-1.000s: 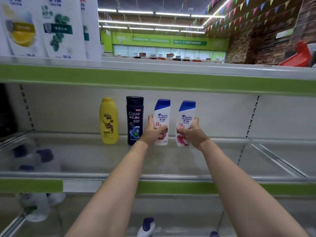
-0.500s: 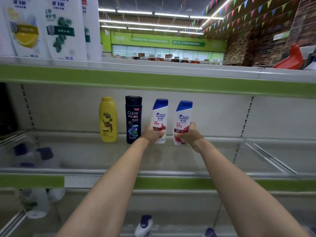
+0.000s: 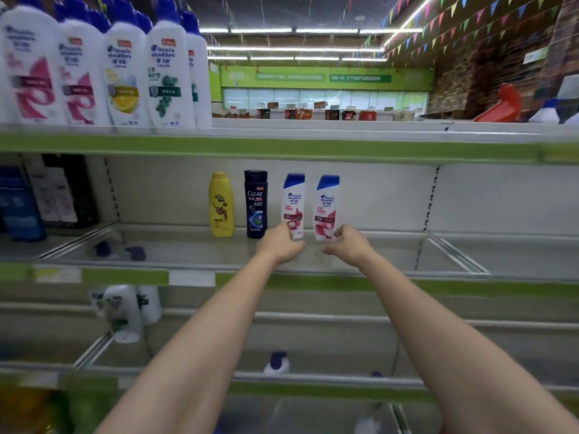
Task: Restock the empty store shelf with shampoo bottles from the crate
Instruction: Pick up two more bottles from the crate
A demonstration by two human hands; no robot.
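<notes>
Four shampoo bottles stand upright in a row at the back of the middle shelf (image 3: 391,255): a yellow bottle (image 3: 221,205), a black Clear bottle (image 3: 256,204), and two white Head & Shoulders bottles with blue caps (image 3: 294,202) (image 3: 326,206). My left hand (image 3: 280,245) is just in front of the base of the left white bottle, fingers loosely apart, thumb overlapping its bottom edge. My right hand (image 3: 347,245) hovers by the base of the right white bottle, fingers spread, holding nothing. The crate is out of view.
Large white shampoo bottles (image 3: 125,73) line the top shelf at the left. Dark packs (image 3: 22,205) fill the neighbouring bay at the left. White bottles (image 3: 125,311) stand on a lower shelf, and a blue pump top (image 3: 277,361) shows below. Clear dividers (image 3: 457,255) bound the bay.
Both hands have let go of the two white bottles and drawn back and down a little. The bottles now stand on the shelf. The camera has tilted up, showing more of the top shelf.
</notes>
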